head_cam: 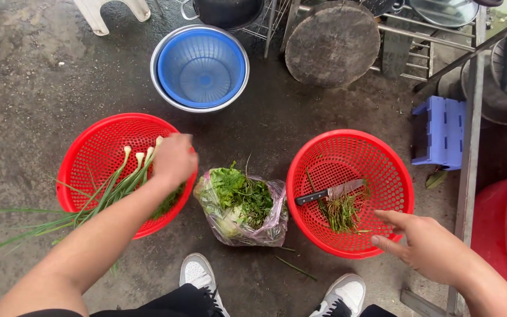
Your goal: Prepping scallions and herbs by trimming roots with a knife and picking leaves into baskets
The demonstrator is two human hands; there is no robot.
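Ground surface: dark, stained concrete floor, damp-looking in patches, with stray green stems near your white sneakers at bottom centre. Upper centre: blue strainer basket nested in a metal basin; to its right a round wooden chopping block leans on a wire rack. A blue plastic step stool sits at right.

Your left hand is over the left red basket, fingers curled on the spring onions, whose leaves trail over the rim onto the floor. Your right hand hangs loose and released at the rim of the right red basket, holding nothing; inside lie a cleaver and root trimmings. A clear bag of leafy greens stands between the baskets.

Obscured: left fingertips hidden, grip contact unconfirmed. Red tub at right edge cut off.
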